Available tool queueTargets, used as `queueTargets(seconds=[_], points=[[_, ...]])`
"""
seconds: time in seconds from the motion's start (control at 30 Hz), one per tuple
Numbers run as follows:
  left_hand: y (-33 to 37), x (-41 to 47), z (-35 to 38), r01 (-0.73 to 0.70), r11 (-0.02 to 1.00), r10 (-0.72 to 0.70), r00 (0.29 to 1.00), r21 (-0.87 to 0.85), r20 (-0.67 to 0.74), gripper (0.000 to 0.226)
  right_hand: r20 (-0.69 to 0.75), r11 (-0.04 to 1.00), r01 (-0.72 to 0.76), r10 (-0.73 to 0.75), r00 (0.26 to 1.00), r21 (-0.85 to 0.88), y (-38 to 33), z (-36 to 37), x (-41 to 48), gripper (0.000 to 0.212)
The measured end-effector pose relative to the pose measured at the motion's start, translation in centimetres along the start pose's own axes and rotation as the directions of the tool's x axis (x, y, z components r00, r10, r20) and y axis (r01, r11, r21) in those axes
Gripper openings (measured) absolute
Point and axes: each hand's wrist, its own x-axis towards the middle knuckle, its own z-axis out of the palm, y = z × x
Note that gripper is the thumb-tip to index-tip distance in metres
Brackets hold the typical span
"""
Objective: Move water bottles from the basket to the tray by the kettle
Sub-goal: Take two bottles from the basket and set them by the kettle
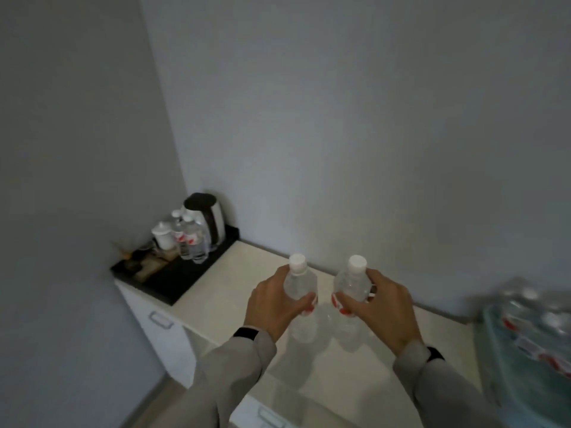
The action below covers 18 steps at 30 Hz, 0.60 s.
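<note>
My left hand (272,304) grips a clear water bottle (299,281) with a white cap and a red label, held upright above the white countertop. My right hand (383,307) holds a second bottle (352,281) of the same kind, close beside the first. At the far left corner lies the black tray (182,276) with a black-and-silver kettle (207,219) and two or three water bottles (193,242) standing in front of it. The bluish basket (531,366) at the right edge, blurred, holds several more bottles (543,322).
A white lidded cup (163,234) and small sachets sit on the tray's left part. The white countertop (234,288) runs from tray to basket along the grey wall. Drawer fronts with handles (160,319) sit below the counter's front edge.
</note>
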Motion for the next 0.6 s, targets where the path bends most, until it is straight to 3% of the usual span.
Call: queueTargets(seconds=[0.23,0.6], points=[[-10.9,4.3,-11.3,0.045,0.997,-0.035,0.989,0.064,-0.146,0.069,0.102,0.988,0.081,-0.095,0.99,0.134,-6.7,14.5,5.8,0.038],[-22.8,16.5,-23.3,0.024,0.99,0.0,0.986,0.142,-0.168,0.064,0.181,0.977,0.022,-0.062,0.982,0.212,-15.0,31.3,15.9,0.041]])
